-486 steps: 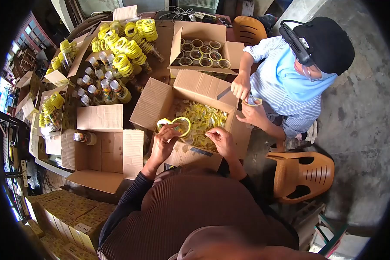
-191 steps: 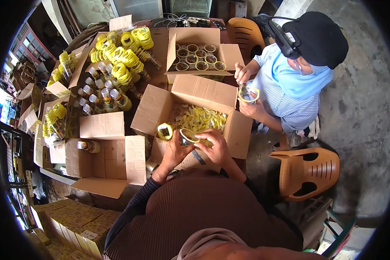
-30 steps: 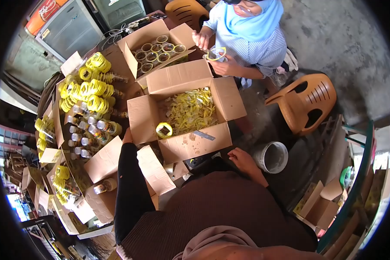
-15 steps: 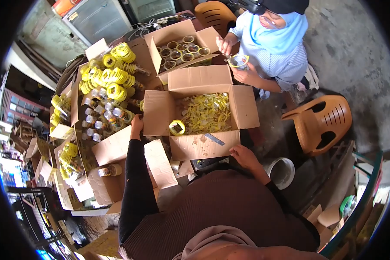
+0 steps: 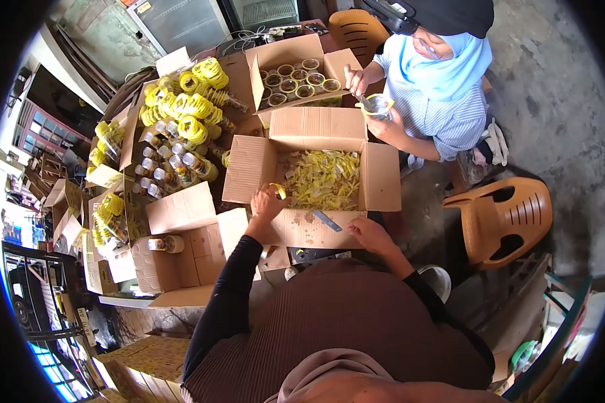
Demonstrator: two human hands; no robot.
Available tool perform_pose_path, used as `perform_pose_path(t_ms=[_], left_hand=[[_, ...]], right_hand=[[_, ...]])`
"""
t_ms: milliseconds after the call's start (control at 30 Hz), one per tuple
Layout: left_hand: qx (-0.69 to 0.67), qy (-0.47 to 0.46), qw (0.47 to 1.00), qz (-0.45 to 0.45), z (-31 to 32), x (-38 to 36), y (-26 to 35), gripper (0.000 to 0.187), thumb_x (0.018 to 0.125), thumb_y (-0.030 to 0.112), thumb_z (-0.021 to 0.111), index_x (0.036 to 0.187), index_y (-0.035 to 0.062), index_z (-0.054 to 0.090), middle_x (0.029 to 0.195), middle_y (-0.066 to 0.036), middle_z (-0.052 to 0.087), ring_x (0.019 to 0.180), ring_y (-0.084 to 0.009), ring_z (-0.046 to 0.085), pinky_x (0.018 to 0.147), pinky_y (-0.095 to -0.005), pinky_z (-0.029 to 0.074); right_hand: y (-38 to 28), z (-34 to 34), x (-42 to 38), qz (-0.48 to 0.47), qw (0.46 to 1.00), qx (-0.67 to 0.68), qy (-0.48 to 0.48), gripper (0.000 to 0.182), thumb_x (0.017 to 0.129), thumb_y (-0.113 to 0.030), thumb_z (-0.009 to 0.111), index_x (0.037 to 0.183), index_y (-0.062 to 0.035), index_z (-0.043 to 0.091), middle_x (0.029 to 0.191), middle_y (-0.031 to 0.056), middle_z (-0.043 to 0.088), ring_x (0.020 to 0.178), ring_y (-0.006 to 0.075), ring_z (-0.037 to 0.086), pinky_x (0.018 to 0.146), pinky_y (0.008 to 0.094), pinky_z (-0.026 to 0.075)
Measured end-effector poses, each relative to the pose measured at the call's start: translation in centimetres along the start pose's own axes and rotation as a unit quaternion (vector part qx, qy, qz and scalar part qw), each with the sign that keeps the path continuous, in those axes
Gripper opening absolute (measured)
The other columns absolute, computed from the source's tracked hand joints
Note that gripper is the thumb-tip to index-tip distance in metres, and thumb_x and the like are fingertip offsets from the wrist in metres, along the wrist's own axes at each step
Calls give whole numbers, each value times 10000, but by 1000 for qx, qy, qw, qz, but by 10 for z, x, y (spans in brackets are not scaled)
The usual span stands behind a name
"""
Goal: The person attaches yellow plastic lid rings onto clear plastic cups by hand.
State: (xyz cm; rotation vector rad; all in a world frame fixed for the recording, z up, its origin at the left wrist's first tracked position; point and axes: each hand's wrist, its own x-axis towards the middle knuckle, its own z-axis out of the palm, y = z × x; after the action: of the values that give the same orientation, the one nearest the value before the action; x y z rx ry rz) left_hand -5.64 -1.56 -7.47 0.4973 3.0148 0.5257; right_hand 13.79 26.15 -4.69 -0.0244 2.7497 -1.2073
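An open cardboard box [image 5: 376,181] in front of me holds a heap of yellow seals [image 5: 324,180]. My left hand [image 5: 267,203] reaches to the box's near left corner and closes on a yellow ring [image 5: 277,190], which it mostly hides. My right hand [image 5: 368,233] rests by the front flap [image 5: 302,232] with fingers loose and nothing in it. A grey-blue blade [image 5: 328,220] lies on that flap, between my hands.
Across the box a person in a striped shirt [image 5: 444,114] holds a yellow-rimmed jar [image 5: 378,106]. Behind is a box of open jars [image 5: 294,75]. Yellow-capped bottles [image 5: 181,127] crowd the left, with a carton [image 5: 181,242] nearer. A brown chair [image 5: 511,218] and white bucket [image 5: 438,279] stand right.
My left hand came back from the bottles at the left to the yellow ring on the box corner. My right hand moved up to the front flap. The view swung back left.
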Motion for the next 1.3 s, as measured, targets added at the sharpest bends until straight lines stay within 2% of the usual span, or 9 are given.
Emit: perform_pose_path(t_ms=[300,400,467,600,667,833,1033,1100,1300], left_hand=[[-252,106,962,-24,16,-4,2,284,730,218,803,907,21,700,855,-184,700,792,-328,693,705,-410,545],[-319,82,944,8,-14,-23,32,227,775,148,782,935,4,707,860,-149,710,758,-236,695,677,-330,537],[-345,38,938,29,-26,-36,54,212,781,118,777,938,-5,705,856,-128,708,737,-174,673,669,-288,524],[-386,33,920,57,-37,-61,89,239,814,126,757,996,-13,687,877,-116,712,752,-143,658,682,-287,521],[-404,8,914,35,-44,-67,99,237,839,134,736,1011,-17,675,892,-113,711,775,-136,657,697,-291,520],[-380,3,925,4,-43,-78,97,216,848,120,713,999,-24,657,855,-125,695,794,-162,660,710,-301,515],[-239,274,932,-3,-26,-63,51,134,921,93,596,986,-23,619,901,-199,658,796,-313,648,720,-371,510],[-283,241,917,-147,-35,-58,36,149,935,114,582,976,-22,627,905,-198,667,800,-299,655,716,-368,510],[-350,222,879,-235,-2,-24,12,225,914,176,610,983,-33,654,867,-186,680,789,-309,661,734,-364,524]], right_hand=[[15,-24,23,-59,997,41,-19,157,882,-149,618,996,-41,623,1015,150,605,925,336,619,802,419,503],[6,-32,35,-105,994,24,18,284,855,-128,651,1119,-45,583,1053,154,597,939,342,616,822,408,505],[-12,-43,47,-277,939,-99,180,508,821,-153,708,1268,-43,493,1108,169,590,973,356,607,849,397,504],[-20,-43,55,-289,942,-102,141,670,798,-243,750,1341,-25,424,1170,202,584,1039,374,593,876,400,498],[-2,-28,59,-166,986,-26,-10,719,780,-311,767,1345,-25,426,1238,220,566,1085,378,584,889,413,495],[4,-26,58,-179,982,-39,-45,706,791,-329,761,1332,-18,432,1220,210,587,1066,368,603,871,413,506],[16,-51,64,-144,987,-68,-8,664,806,-336,760,1301,-8,463,1113,203,642,954,367,649,779,420,531],[24,-63,64,-144,987,-25,61,665,811,-336,762,1305,-7,462,1073,202,648,926,350,657,765,415,532],[43,-56,70,-94,986,135,-18,678,854,-213,733,1389,-6,371,1215,204,576,967,342,645,818,414,526]])
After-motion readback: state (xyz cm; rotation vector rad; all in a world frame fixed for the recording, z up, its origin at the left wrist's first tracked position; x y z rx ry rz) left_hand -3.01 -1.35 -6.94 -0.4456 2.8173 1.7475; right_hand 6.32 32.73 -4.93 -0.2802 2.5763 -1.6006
